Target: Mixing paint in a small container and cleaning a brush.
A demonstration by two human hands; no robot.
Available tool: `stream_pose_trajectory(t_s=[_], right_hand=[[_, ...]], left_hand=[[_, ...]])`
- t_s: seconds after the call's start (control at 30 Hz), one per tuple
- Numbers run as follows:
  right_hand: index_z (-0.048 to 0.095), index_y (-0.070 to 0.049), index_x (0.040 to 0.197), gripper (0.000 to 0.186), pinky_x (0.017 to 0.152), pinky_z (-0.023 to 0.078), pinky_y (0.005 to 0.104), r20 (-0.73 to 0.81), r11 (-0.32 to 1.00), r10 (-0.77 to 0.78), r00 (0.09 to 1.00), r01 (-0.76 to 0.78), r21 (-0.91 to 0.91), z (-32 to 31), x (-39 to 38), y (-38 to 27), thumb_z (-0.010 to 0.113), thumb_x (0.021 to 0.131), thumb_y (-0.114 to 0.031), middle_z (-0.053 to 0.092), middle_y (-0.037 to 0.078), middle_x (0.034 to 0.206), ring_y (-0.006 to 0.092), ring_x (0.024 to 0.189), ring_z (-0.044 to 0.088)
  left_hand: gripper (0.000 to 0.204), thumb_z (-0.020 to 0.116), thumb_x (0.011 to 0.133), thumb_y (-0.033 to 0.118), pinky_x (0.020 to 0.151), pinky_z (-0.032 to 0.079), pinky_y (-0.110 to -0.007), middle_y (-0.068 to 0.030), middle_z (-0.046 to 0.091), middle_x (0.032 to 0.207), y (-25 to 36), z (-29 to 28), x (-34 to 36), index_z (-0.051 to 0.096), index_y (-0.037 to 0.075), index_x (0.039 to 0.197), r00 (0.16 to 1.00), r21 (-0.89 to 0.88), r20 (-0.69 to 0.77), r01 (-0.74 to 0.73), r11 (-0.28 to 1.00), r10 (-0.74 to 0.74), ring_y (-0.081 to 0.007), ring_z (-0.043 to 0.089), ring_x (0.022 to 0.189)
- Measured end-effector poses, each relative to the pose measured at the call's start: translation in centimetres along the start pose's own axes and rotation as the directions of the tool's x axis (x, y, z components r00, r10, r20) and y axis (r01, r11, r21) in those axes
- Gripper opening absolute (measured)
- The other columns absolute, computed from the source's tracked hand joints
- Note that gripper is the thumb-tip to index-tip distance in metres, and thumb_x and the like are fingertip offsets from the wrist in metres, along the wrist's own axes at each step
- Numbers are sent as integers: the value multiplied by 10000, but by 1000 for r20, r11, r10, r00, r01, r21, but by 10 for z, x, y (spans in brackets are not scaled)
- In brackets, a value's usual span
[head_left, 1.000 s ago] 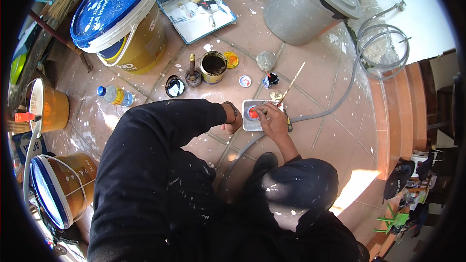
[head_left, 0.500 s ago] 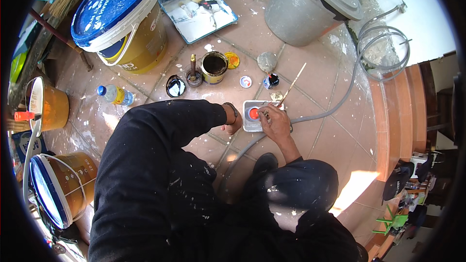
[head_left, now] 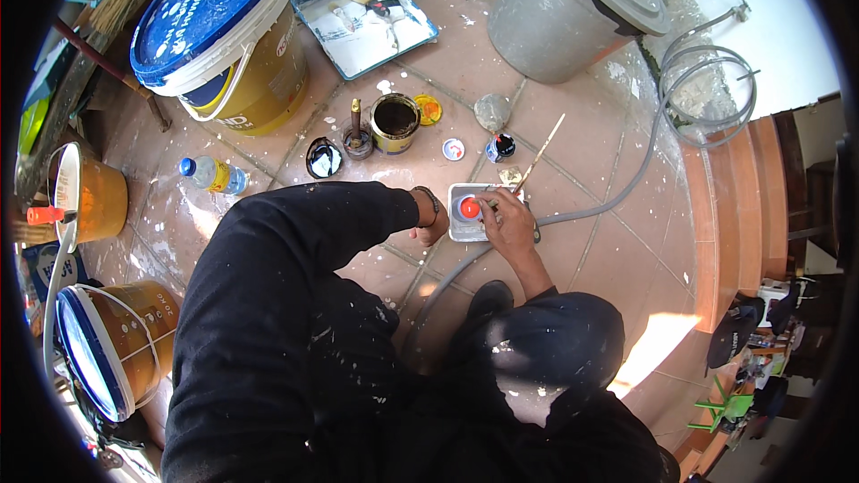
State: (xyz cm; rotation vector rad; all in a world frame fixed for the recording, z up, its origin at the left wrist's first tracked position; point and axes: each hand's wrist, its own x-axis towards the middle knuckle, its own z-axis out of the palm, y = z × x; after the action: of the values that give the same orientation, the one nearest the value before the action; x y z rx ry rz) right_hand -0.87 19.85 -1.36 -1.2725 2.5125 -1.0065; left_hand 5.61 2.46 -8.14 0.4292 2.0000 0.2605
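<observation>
One slender brush (head_left: 541, 151), frame centre, handle slanting toward the upper right, pinched between the fingers of the right hand (head_left: 511, 224). One red paint pot (head_left: 470, 207), centre, inside a pale rectangular tray (head_left: 458, 234), just beside those fingers. Left hand (head_left: 433, 221), left of tray; fingers partly hidden, spread or pressed together: cannot tell.

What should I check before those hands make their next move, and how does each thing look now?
1. Thin stick gripped: ok, in the right hand.
2. Red round item inside the small tray: ok, beside the right fingertips.
3. Left hand empty: cannot tell; its fingers are partly hidden.
4. Dark-filled can covered: not ok, open on top.
5. Water bottle capped: ok, blue cap on.
</observation>
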Motion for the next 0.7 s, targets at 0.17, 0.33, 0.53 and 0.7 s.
stream_pose_trajectory(t_s=[0.17,0.33,0.53,0.7], right_hand=[[715,-55,995,108,677,538,356,30,995,-90,996,88,40,3,0,6,665,930,-125,703,115,924,250,737,685],[688,-51,1021,114,672,541,365,-25,994,27,999,-25,106,3,1,15,657,938,-122,721,114,943,250,728,698],[597,-59,1242,314,634,558,351,71,956,214,974,-224,191,0,6,18,663,940,-113,738,95,922,217,679,721],[501,-86,1384,518,729,555,402,14,987,65,998,-62,-151,-2,17,16,705,914,-160,711,132,1073,266,867,717]], left_hand=[[250,677,813,252,847,531,-471,-124,760,1013,1,0,0,811,97,958,999,58,39,-26,998,24,-307,705,959],[254,681,811,251,849,531,-474,-135,759,1016,-2,4,5,809,84,953,1000,49,23,-20,999,19,-309,704,964],[249,704,774,222,844,532,-473,-147,755,1003,-2,2,1,804,72,945,1000,33,18,-14,999,14,-314,705,960],[274,713,746,213,842,532,-469,-156,750,1002,2,-1,-11,799,64,959,1000,23,16,12,1000,-13,-320,702,964]])
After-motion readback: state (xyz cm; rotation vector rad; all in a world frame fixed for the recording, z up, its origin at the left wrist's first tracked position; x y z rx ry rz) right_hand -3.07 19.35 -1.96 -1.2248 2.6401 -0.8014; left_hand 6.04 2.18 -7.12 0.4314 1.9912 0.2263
